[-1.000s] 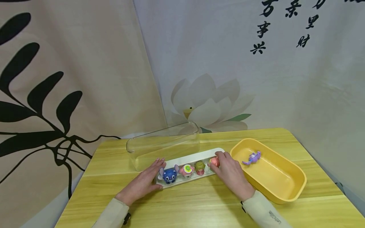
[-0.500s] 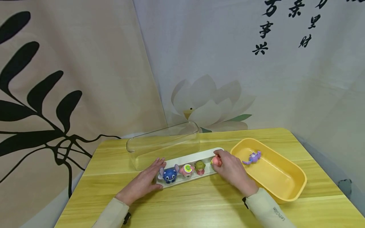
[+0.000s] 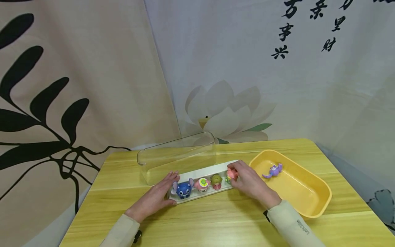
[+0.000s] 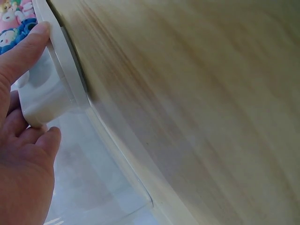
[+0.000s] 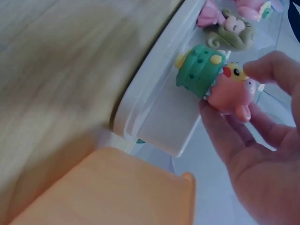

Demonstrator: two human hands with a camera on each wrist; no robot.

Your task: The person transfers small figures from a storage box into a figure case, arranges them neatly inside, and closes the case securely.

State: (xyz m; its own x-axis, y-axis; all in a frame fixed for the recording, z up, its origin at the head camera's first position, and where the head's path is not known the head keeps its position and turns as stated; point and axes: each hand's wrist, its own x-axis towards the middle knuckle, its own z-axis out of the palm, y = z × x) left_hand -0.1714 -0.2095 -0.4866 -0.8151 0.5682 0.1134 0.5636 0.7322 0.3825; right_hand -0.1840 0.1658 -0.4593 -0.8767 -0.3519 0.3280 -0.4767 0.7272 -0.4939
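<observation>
A narrow white tray [image 3: 202,172] lies at a slant on the table, with several toy figurines in a row in it. My left hand [image 3: 155,199] grips the tray's left end, the thumb [image 4: 33,41] on its front rim, beside a blue big-eared figurine [image 3: 183,189]. A pink figurine [image 3: 202,184] and an olive-haired figurine [image 3: 216,181] in pink stand further right. At the right end, my right hand [image 3: 251,183] pinches a pink-and-green figurine [image 5: 229,93] between thumb and fingers. In the right wrist view, its green part is over the tray; whether it touches the tray floor I cannot tell.
Behind the tray stands a clear plastic cover [image 3: 179,154]. To the right, a yellow bin [image 3: 296,192] holds a purple figurine [image 3: 273,171], close to my right hand. The wooden table [image 3: 197,226] ends at a curtain at the back.
My right hand has shifted slightly with the pink-and-green figurine, now a little left, and more of its green part shows. The left hand has stayed on the tray.
</observation>
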